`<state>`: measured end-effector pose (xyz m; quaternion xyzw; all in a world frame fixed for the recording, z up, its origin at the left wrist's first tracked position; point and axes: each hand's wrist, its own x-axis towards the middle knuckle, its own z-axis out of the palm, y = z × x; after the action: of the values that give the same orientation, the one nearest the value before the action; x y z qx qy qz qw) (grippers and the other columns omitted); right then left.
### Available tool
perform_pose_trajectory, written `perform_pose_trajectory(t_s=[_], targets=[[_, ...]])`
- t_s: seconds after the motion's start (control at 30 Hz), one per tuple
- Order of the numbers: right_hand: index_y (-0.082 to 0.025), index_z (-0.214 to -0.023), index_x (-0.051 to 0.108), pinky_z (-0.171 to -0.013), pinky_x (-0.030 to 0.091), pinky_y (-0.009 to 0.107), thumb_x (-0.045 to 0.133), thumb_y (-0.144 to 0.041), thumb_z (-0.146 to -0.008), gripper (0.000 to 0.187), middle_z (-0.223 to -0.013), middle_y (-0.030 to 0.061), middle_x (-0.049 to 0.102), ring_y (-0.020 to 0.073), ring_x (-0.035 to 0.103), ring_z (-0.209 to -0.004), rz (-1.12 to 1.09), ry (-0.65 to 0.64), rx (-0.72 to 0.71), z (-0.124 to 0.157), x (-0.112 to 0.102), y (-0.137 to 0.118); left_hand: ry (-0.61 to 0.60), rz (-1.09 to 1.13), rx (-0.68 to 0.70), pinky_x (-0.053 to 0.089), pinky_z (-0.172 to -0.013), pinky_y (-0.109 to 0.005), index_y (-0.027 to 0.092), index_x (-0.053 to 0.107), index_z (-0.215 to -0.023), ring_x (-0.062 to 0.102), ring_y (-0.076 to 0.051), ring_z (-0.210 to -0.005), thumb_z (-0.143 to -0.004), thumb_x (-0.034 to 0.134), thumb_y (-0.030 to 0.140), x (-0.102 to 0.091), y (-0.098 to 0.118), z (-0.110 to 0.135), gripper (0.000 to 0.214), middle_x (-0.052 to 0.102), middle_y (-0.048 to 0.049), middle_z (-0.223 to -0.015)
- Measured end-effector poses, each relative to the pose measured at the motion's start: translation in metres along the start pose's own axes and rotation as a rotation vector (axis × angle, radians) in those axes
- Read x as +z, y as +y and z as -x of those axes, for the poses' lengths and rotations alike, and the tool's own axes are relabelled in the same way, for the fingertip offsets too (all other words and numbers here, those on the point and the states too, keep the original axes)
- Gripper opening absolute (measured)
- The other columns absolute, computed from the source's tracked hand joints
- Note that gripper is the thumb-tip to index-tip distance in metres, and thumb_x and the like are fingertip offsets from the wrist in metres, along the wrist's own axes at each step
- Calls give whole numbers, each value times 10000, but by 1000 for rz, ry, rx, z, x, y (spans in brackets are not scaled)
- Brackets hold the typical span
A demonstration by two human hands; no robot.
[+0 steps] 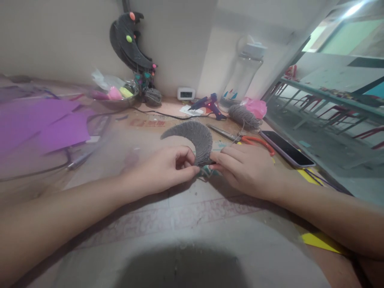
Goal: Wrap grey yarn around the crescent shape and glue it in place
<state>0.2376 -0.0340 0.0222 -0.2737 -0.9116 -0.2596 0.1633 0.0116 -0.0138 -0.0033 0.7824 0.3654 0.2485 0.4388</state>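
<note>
A grey yarn-wrapped crescent (pixel 195 138) lies on the work surface in front of me, its tip pointing left. My left hand (pixel 163 170) pinches the crescent's lower end with thumb and fingers. My right hand (pixel 243 168) meets it from the right, fingers closed on the same end, where a bit of loose yarn shows between the two hands. A ball of grey yarn (pixel 243 117) sits behind my right hand.
Orange-handled scissors (pixel 246 140) and a phone (pixel 286 149) lie to the right. A blue glue gun (pixel 208 105), a water bottle (pixel 243 76), a bowl of bits (pixel 115 98) and a finished black crescent (pixel 129 42) stand at the back. Purple sheets (pixel 45 124) lie on the left.
</note>
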Motion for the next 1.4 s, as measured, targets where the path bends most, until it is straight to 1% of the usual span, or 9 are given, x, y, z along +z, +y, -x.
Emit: perform_pose_trajectory(t_s=[0.23, 0.43, 0.67, 0.97, 1.03, 1.1, 1.2, 1.3, 1.4], targets=[[-138, -933, 660, -569, 336, 290, 403, -308, -990, 313, -704, 47, 645, 162, 557, -640, -104, 5, 88, 3, 7, 0, -44, 76, -45, 390, -533, -222, 206, 492, -782, 554, -115, -597, -861, 553, 328, -1, 1, 1, 157, 606, 35, -660], [-135, -918, 659, -561, 322, 291, 414, -288, -990, 298, -680, 38, 627, 155, 535, -620, -36, 38, 51, 2, 6, -1, -31, 49, -26, 383, -524, -223, 207, 487, -777, 548, -116, -596, -852, 557, 335, -1, 0, 0, 163, 610, 36, -655], [-146, -922, 660, -558, 309, 305, 412, -311, -1006, 310, -684, 21, 609, 155, 510, -620, 41, 25, 8, 3, 6, -1, -1, -11, -38, 386, -521, -220, 204, 491, -760, 568, -116, -588, -831, 559, 298, 0, -1, -2, 136, 618, 37, -655], [-145, -917, 664, -548, 297, 300, 415, -315, -1009, 315, -676, 24, 620, 150, 528, -611, 1, 21, 18, 3, 8, 0, -8, 3, -19, 383, -517, -208, 206, 495, -750, 548, -101, -581, -855, 570, 338, 0, -4, -1, 185, 610, 46, -649], [-141, -917, 661, -551, 312, 291, 426, -323, -1003, 310, -682, 32, 631, 152, 543, -616, -80, 22, 69, 5, 11, 0, -16, 13, -26, 384, -522, -208, 205, 497, -754, 555, -102, -589, -860, 570, 337, 0, -3, -1, 185, 615, 43, -656], [-139, -936, 648, -564, 348, 269, 461, -334, -984, 275, -715, 36, 647, 146, 557, -631, -245, 15, 171, 5, 13, -1, -33, 50, -43, 387, -523, -209, 205, 498, -771, 560, -105, -594, -868, 565, 341, -1, -1, -1, 180, 619, 39, -660], [-152, -964, 614, -571, 390, 232, 565, -367, -917, 225, -769, 21, 646, 123, 555, -639, -588, 27, 400, 3, 13, -2, -33, 102, -72, 389, -518, -215, 205, 503, -797, 561, -113, -595, -868, 572, 357, -1, 1, -2, 181, 624, 32, -660], [-166, -916, 601, -531, 380, 217, 620, -409, -862, 250, -706, -12, 585, 103, 506, -590, -912, 18, 676, -5, 11, -4, -32, 112, -80, 396, -527, -220, 203, 506, -796, 567, -117, -603, -861, 585, 347, -1, 1, -2, 176, 626, 29, -659], [-166, -839, 592, -513, 365, 215, 624, -407, -849, 244, -652, -36, 516, 88, 460, -558, -1180, -15, 812, -11, 12, -6, -51, 120, -84, 396, -523, -217, 202, 505, -797, 557, -111, -592, -864, 586, 351, -1, -1, -2, 182, 623, 34, -652]])
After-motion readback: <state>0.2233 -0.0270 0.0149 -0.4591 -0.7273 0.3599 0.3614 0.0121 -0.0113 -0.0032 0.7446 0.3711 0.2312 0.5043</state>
